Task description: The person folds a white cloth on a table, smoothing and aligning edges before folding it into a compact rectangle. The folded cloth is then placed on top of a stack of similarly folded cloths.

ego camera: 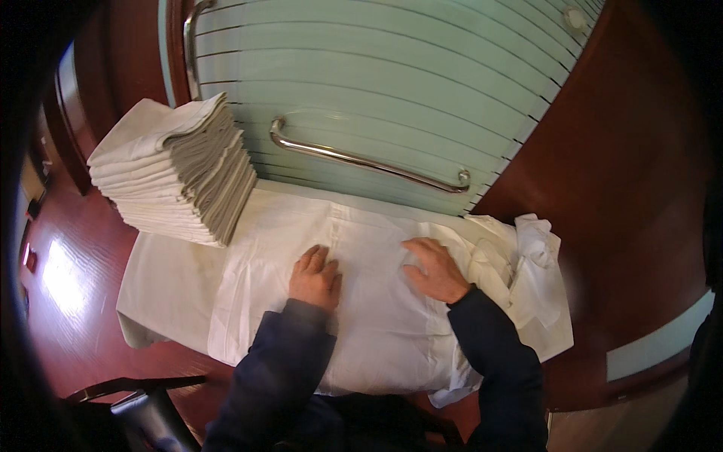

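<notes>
A white cloth [378,316] is spread over the surface in front of me, with a few creases and a seam running across it. My left hand [315,278] rests on its middle, back upward, with the fingers slightly bent and the thumb apart. Farther right, my right hand [436,270] is over the same cloth, its thumb spread from the fingers. Neither hand appears to grip anything. Close by my right hand lies a crumpled white cloth [534,254]. A tall stack of folded off-white cloths [169,169] stands at the far left end.
Behind the cloth rises a frosted glass panel [367,85] with dark stripes and a chrome handle bar [367,163]. Another metal handle [191,56] is at the upper left. Reddish-brown wood [610,186] lies to the right. A dark chair [147,418] is at the lower left.
</notes>
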### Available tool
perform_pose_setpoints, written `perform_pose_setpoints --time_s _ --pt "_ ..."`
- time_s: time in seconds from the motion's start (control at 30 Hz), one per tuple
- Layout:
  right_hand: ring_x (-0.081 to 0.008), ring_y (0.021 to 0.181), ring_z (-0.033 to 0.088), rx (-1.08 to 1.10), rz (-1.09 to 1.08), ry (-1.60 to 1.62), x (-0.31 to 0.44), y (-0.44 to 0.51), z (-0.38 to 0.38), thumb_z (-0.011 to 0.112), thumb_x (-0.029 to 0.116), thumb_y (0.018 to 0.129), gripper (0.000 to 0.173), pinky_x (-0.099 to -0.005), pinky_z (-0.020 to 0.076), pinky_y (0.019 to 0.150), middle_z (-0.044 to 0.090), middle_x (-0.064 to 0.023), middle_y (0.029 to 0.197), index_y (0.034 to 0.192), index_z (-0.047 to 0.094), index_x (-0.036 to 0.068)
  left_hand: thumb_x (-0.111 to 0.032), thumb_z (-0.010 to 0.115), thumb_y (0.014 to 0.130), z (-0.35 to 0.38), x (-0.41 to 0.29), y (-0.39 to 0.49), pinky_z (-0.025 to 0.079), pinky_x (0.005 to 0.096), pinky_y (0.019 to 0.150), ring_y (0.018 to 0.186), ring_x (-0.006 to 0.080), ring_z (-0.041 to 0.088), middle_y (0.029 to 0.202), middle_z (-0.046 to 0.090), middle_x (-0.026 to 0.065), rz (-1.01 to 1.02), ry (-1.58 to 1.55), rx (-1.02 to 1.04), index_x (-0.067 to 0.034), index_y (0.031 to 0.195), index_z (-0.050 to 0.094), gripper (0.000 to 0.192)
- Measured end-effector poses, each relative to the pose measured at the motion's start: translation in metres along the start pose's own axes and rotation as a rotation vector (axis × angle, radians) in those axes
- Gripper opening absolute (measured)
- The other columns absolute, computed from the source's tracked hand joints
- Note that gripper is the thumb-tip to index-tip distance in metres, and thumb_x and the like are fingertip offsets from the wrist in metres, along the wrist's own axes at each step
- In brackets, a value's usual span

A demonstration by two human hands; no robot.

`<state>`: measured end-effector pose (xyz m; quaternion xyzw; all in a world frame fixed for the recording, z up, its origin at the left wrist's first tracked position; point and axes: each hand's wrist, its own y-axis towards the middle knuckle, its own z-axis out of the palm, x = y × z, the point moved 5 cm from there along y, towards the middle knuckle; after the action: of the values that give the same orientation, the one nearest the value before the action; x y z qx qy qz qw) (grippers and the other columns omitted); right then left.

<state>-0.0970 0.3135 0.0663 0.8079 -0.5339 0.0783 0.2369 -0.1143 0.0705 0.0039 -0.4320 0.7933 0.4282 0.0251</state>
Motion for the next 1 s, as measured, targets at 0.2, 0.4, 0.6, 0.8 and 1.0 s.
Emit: perform_pose_setpoints --time_s 0.2,0.4,0.6,0.8,1.0 --pt "-0.0363 0.103 0.061 -0.361 0.361 -0.288 -0.08 -0.117 -0.095 0.069 0.012 0.084 0.036 -0.0416 0.0484 0.089 0.064 -0.0199 0.109 0.117 0.061 -0.001 -0.011 0.067 0.076 0.001 0.002 0.001 0.047 0.0462 0.096 0.115 0.0385 0.057 0.116 0.064 0.0197 -0.003 -0.021 -0.016 -0.002 0.097 0.07 0.023" --pt "-0.038 0.088 0.063 -0.176 0.798 -0.149 -0.13 -0.203 -0.084 0.073 0.035 0.082 0.043 -0.0445 0.0495 0.078 0.065 -0.0215 0.093 0.102 0.06 -0.001 -0.011 0.067 0.075 0.003 0.007 0.002 0.048 0.0453 0.092 0.113 0.0343 0.059 0.113 0.065 0.0145 0.054 -0.025 -0.029 -0.004 0.099 0.07 0.025" --pt "-0.0344 0.077 0.066 -0.228 0.78 -0.23 -0.152 -0.211 -0.078 0.072 0.023 0.081 0.024 -0.0427 0.0515 0.071 0.067 -0.0166 0.08 0.09 0.066 0.002 -0.012 0.069 0.074 0.003 0.013 0.002 0.049 0.0445 0.092 0.108 0.0349 0.06 0.11 0.067 0.0155 0.007 -0.076 -0.014 -0.004 0.098 0.07 0.024" --pt "-0.0194 0.065 0.06 -0.533 0.671 0.046 -0.145 -0.211 -0.097 0.07 0.009 0.081 0.012 -0.0338 0.048 0.063 0.061 -0.0074 0.069 0.08 0.06 0.003 -0.011 0.071 0.076 -0.009 0.006 0.008 0.05 0.0432 0.093 0.108 0.0362 0.061 0.109 0.068 0.0163 -0.075 -0.173 0.006 -0.003 0.099 0.071 0.024" --pt "-0.0085 0.072 0.058 -0.608 0.537 1.059 -0.071 -0.173 -0.124 0.06 0.005 0.09 0.012 -0.0236 0.0489 0.07 0.061 -0.0015 0.078 0.079 0.056 0.004 -0.003 0.072 0.08 -0.046 -0.069 0.003 0.053 0.038 0.089 0.104 0.0349 0.066 0.113 0.068 0.0203 -0.029 -0.435 0.135 0.001 0.106 0.069 0.027"
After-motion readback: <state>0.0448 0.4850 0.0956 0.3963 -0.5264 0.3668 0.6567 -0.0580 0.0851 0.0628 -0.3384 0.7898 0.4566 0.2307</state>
